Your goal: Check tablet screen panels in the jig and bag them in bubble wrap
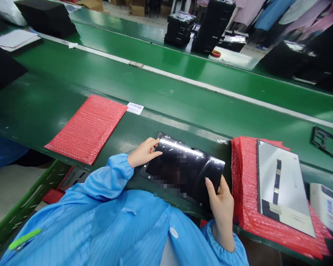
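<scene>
A glossy black display panel is tilted over the bench in front of my chest, with a dark frame-like plate partly showing beneath its left end. My left hand pinches the panel's upper left corner between thumb and fingers. At the right end, my right hand grips the edge, thumb on top and fingers behind. To the right, a second panel, silvery side up with a dark strip, lies on a stack of red bubble-wrap bags.
A red bubble-wrap bag lies flat at left beside a handwritten label. At right are a white device and a black frame. A green crate stands below the bench edge. Black trays are stacked across the line.
</scene>
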{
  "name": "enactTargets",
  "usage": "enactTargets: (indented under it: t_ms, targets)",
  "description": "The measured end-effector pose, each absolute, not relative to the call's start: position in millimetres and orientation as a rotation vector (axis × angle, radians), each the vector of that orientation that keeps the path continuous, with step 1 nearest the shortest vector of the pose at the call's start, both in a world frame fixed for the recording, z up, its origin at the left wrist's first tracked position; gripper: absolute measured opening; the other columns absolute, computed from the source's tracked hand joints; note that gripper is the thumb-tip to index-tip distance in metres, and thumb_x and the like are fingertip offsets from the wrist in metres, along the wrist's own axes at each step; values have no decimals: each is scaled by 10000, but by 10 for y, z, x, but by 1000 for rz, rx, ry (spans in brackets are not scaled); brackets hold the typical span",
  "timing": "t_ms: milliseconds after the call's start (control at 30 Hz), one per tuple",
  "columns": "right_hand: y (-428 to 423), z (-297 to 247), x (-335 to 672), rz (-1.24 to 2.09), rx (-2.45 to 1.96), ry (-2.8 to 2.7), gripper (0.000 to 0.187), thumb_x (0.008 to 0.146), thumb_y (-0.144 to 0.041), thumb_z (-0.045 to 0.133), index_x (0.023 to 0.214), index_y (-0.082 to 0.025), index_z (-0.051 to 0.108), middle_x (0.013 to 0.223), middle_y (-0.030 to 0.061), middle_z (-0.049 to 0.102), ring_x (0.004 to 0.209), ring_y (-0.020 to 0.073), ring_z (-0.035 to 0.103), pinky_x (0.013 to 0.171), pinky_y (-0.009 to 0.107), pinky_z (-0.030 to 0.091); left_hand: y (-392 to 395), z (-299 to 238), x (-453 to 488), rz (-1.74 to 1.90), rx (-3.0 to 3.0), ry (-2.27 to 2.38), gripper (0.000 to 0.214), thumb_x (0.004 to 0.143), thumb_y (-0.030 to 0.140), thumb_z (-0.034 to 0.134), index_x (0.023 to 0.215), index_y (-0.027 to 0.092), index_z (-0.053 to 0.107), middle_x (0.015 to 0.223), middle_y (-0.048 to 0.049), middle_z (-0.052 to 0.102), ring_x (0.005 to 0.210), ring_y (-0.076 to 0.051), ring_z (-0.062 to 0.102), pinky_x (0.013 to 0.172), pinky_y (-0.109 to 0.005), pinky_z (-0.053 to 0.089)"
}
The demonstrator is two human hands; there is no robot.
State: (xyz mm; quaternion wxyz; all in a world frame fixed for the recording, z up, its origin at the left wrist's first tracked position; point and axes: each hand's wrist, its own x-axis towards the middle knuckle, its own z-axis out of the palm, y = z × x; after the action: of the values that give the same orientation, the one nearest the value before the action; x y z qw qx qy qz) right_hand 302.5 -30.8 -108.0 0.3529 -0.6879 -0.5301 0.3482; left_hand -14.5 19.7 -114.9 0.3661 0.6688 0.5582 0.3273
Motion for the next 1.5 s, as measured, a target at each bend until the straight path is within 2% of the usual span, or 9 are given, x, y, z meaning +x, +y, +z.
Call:
enactTargets:
  t_ms: [367, 667, 800, 900, 1033, 1267, 1400, 1467, 1500]
  targets:
    - [-310, -1103, 3017, 862, -1782, -1386, 714, 839, -516, 626, 1460, -242, 403, 1284, 84, 652, 1181, 268, 610, 1047, 430, 432, 205, -1141, -145, 812, 1729, 1448, 336, 845, 325, 602, 1141, 168, 581, 927, -7, 482, 622, -100, 449, 690, -294, 450]
    - [-298, -1112, 3022, 831, -1821, -1396, 734, 829, -543, 617, 1459, -230, 408, 1239, 90, 677, 1142, 270, 631, 998, 409, 462, 201, -1111, -138, 772, 1747, 1479, 376, 853, 323, 593, 1188, 155, 568, 943, -18, 499, 618, -106, 465, 699, -302, 477]
    - [-316, -1069, 3027, 786, -1884, -1470, 735, 841, -561, 589, 1465, -223, 398, 1209, 96, 689, 1110, 276, 644, 930, 382, 486, 129, -1049, -75, 620, 1919, 1635, 452, 902, 350, 535, 1306, 150, 503, 1058, -72, 543, 771, -159, 580, 765, -321, 506]
    - [-333, -1069, 3053, 756, -1910, -1529, 737, 845, -575, 570, 1449, -177, 426, 1089, 106, 726, 970, 259, 682, 826, 335, 506, 34, -1011, 3, 422, 2117, 1847, 504, 944, 392, 462, 1379, 139, 434, 1155, -114, 550, 939, -221, 612, 773, -334, 517]
    - [-326, -1104, 3089, 720, -1944, -1585, 730, 855, -588, 544, 1421, -134, 459, 851, 72, 733, 748, 214, 668, 701, 290, 493, -57, -1019, 74, 257, 2258, 1968, 474, 972, 390, 407, 1372, 140, 451, 1122, -106, 568, 921, -213, 625, 694, -300, 518]
    - [-252, -1080, 3110, 649, -2043, -1754, 666, 893, -612, 463, 1382, -161, 493, 622, -1, 624, 524, 180, 587, 545, 265, 419, -65, -1033, 77, 195, 2324, 1980, 440, 991, 386, 365, 1356, 171, 485, 1066, -81, 580, 894, -185, 620, 640, -275, 493]
    - [-222, -1040, 3129, 376, -2210, -2021, 666, 917, -609, 418, 1397, -151, 477, 543, 4, 587, 508, 219, 607, 483, 267, 361, -35, -961, 79, 78, 2369, 1979, 440, 998, 381, 339, 1341, 161, 505, 1059, -86, 596, 895, -194, 618, 591, -282, 468]
    - [-199, -1021, 3140, 124, -2178, -2158, 630, 919, -587, 444, 1364, -148, 525, 655, 64, 659, 622, 250, 649, 522, 286, 401, -22, -911, 86, 23, 2407, 1974, 433, 1000, 361, 331, 1330, 153, 521, 1052, -96, 608, 900, -211, 611, 574, -298, 457]
    - [-184, -1009, 3143, 20, -2095, -2223, 590, 920, -566, 462, 1332, -155, 563, 782, 106, 700, 730, 268, 665, 583, 308, 442, -16, -888, 91, 9, 2431, 1966, 428, 1000, 345, 329, 1322, 146, 530, 1045, -102, 614, 905, -221, 607, 574, -308, 455]
